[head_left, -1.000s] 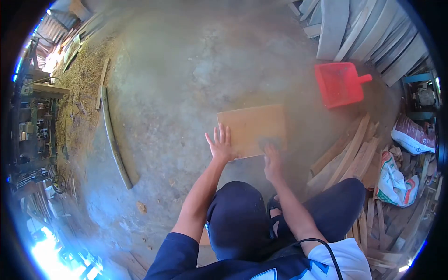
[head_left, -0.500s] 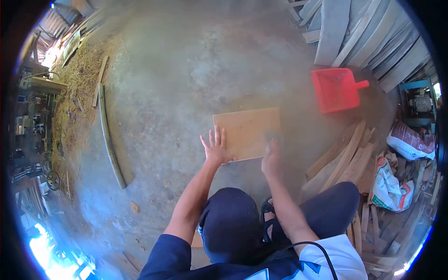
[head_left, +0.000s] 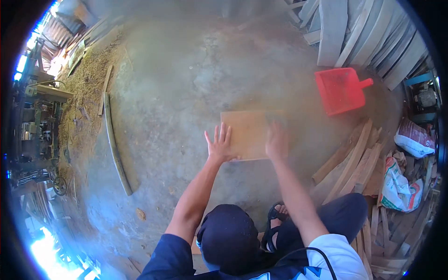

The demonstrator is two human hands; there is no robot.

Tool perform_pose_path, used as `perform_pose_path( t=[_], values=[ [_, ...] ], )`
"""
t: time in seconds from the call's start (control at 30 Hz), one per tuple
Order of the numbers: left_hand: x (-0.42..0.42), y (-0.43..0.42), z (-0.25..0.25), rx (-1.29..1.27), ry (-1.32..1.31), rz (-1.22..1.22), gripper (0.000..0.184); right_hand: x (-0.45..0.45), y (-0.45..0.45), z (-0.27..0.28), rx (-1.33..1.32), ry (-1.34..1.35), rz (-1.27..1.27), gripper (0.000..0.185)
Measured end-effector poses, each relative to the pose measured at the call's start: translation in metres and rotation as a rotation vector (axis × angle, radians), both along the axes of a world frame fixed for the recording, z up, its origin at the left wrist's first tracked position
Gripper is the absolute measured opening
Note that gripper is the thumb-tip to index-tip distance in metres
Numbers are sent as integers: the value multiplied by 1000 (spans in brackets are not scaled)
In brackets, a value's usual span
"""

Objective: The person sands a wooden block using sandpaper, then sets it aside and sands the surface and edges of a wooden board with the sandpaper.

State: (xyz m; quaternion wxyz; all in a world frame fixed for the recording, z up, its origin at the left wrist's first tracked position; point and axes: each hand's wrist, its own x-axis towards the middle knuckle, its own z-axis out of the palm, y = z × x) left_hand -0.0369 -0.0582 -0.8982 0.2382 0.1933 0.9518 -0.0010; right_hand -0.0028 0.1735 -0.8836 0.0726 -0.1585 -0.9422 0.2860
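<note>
A flat, light-brown wooden board lies on the concrete floor in front of me. My left hand rests on its near left corner, fingers spread and flat, the thumb along the near edge. Over the board's right part is my right hand, smeared by motion, its fingers seemingly curled. A dark grey-green patch shows at its fingertips; what kind of thing it is I cannot make out. Dust haze blurs the board's right side.
A red dustpan lies to the right. Wood offcuts and sacks sit near my right knee. Planks lean at the far right. A long pole and sawdust are on the left.
My right hand has moved forward along the board's right part, away from my body. My left hand stays at the board's left corner. The whole view has shifted slightly.
</note>
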Motion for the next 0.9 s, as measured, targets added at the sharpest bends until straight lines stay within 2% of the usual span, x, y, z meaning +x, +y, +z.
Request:
perform_pose_path(
  t=[0.1, 0.2, 0.3, 0.43, 0.53, 0.6, 0.67, 0.77, 0.83, 0.9],
  values=[
    [-18, 13, 18, -54, -10, -28, 137, -23, -5, -31, -281, 14, 78, 41],
    [-13, 9, 17, -7, 22, 13, 137, 49, -23, -25, -129, -48, 352, 41],
    [-12, 6, 10, -13, -18, 8, 137, 110, -5, -42, -54, 75, 91, 42],
    [-13, 8, 9, -19, -43, 25, 138, 49, 8, -48, -48, 139, -142, 42],
    [-13, 4, 5, 0, -6, 26, 139, 0, -9, -41, -120, 132, -6, 40],
    [-12, 7, 8, 27, 47, -21, 140, 17, -26, -30, -149, 89, 219, 39],
    [-10, 9, 17, 72, 116, -83, 141, 58, -36, -18, -121, 102, 257, 40],
    [-8, 24, 37, 53, 10, -292, 140, 102, -26, -28, -66, 105, 78, 41],
    [-5, 27, 22, 84, 64, -231, 138, 110, -26, -32, -45, 94, 33, 41],
    [9, 29, 7, 148, 103, -168, 134, 71, -21, -29, -21, 79, -53, 42]
  ],
)
